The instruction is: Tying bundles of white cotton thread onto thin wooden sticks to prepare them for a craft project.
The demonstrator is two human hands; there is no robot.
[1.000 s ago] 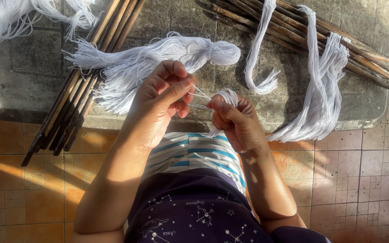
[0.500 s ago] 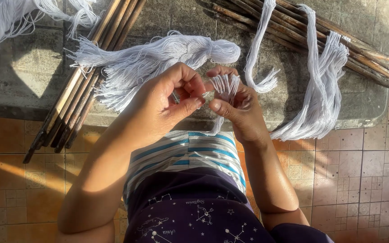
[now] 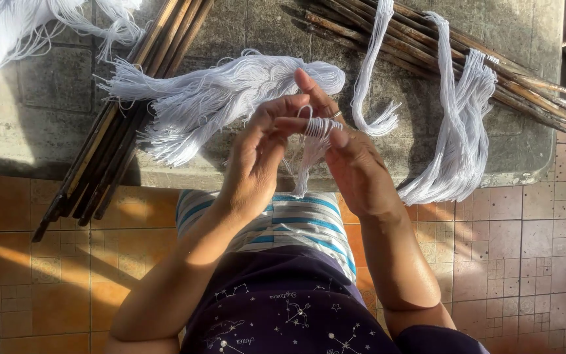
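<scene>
A small bundle of white thread (image 3: 310, 147) is held up between both hands, its loops wrapped over the fingers of my right hand (image 3: 352, 160) and its tail hanging down toward my lap. My left hand (image 3: 257, 154) pinches the top of the same bundle with its fingertips. A ring shows on a finger of my right hand. Just behind the hands a large bunch of white thread (image 3: 211, 98) lies spread on the grey stone slab (image 3: 47, 85).
A sheaf of dark sticks (image 3: 109, 141) lies slanted at the left and another sheaf of sticks (image 3: 440, 56) at the back right. More white thread skeins (image 3: 456, 141) drape over the right sticks. Orange floor tiles (image 3: 40, 275) surround my lap.
Both hands have risen and drawn together. The thread, first stretched between the hands, is now looped over my right fingers, with my left fingertips at its top.
</scene>
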